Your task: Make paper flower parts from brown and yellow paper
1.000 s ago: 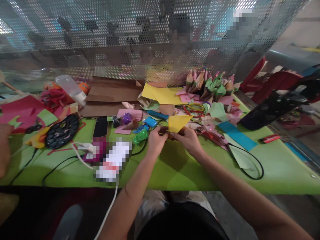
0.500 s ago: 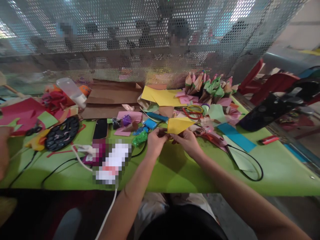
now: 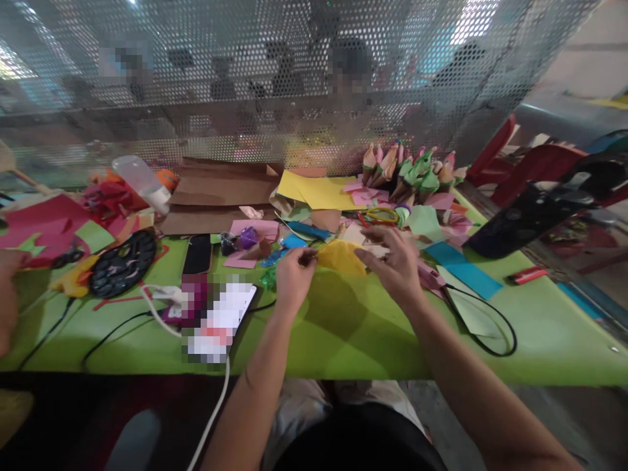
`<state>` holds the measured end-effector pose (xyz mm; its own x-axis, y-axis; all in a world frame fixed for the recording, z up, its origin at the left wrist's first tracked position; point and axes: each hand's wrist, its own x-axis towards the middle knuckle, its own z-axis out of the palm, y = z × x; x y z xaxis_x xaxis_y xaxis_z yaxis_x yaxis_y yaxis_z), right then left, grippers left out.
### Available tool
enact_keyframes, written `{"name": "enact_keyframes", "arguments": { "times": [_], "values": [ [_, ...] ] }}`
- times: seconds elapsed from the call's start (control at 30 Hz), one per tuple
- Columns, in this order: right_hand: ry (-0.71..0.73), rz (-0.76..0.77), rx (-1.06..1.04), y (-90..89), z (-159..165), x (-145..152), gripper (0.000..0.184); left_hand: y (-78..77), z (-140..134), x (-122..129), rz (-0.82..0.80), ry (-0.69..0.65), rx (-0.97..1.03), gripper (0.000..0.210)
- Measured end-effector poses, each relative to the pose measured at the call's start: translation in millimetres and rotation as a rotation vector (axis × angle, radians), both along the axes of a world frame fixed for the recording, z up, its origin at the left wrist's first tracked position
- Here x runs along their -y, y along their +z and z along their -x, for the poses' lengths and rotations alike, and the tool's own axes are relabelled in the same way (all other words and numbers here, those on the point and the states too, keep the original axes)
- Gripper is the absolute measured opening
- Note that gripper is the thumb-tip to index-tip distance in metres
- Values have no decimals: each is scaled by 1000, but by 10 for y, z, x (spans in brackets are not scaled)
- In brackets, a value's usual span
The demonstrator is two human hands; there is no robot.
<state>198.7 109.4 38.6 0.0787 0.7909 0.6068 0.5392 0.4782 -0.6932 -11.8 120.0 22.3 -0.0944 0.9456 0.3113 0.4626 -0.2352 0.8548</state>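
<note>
A piece of yellow paper point(image 3: 341, 256), blurred by motion, is between my two hands above the green table. My left hand point(image 3: 296, 271) pinches its left corner with thumb and fingertips. Around the paper's right side, my right hand point(image 3: 395, 265) has its fingers spread and thumb apart; whether the thumb touches the paper I cannot tell. Just beyond lie a blue tool point(image 3: 309, 229) and cut pink and brown paper pieces. A pink glue gun point(image 3: 430, 275) with a black cord is partly hidden behind my right hand.
Paper cones point(image 3: 422, 173) stand at the back right, near a dark bottle point(image 3: 527, 219). Brown paper point(image 3: 223, 186) and yellow sheets point(image 3: 318, 190) lie behind. Left are a phone point(image 3: 223, 324) on a white cable, a black palette point(image 3: 122, 263) and another person's hand point(image 3: 8, 288).
My right hand has let go of its pinch and moved right, its fingers opening. The yellow paper has tipped lower and blurred. My left hand has shifted slightly left, still pinching.
</note>
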Motion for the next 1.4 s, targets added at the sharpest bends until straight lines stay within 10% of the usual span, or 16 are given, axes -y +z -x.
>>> {"name": "enact_keyframes", "arguments": {
  "times": [0.23,0.63,1.4],
  "values": [
    [148,98,171,-72,52,-61,27,34,-39,44,-136,-197,-111,22],
    [166,332,-106,-83,63,-69,19,65,-1,39,-69,-258,-65,18],
    [181,192,127,-48,8,-84,27,72,31,38,-66,-271,-188,12]
  ]
}}
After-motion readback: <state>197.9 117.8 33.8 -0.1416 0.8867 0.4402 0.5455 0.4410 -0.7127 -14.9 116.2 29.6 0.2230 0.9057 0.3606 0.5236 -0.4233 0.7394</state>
